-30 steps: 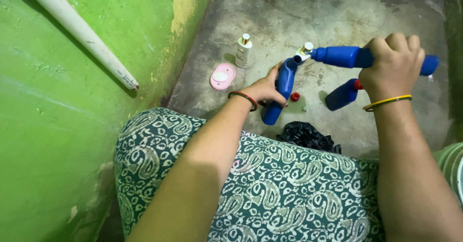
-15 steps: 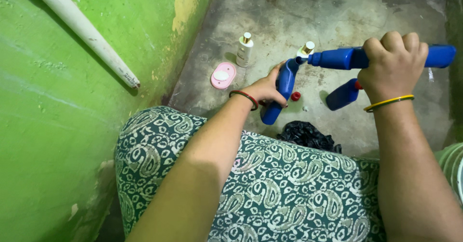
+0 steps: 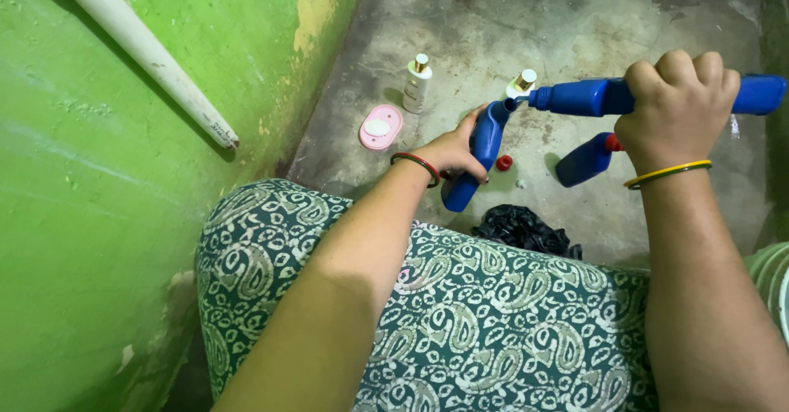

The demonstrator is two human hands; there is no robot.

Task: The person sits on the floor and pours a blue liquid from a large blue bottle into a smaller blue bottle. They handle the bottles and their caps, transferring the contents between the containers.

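Blue bottles meet nozzle to mouth: right hand [image 3: 675, 108] is clenched round the horizontal blue bottle [image 3: 579, 97], its tip right at the open mouth of the upright blue bottle [image 3: 481, 151], which the left hand [image 3: 452, 153] grips w/ fingers wrapped round its body, base near the floor. Looks like a transfer from one to the other, mid-way; no liquid stream visible, so can't tell how much has gone over. Red cap [image 3: 504, 163] lies on the floor [image 3: 493, 18] just right of the upright bottle, so recapping is left. Third blue bottle [image 3: 585, 161] w/ red cap lies further right, untouched.
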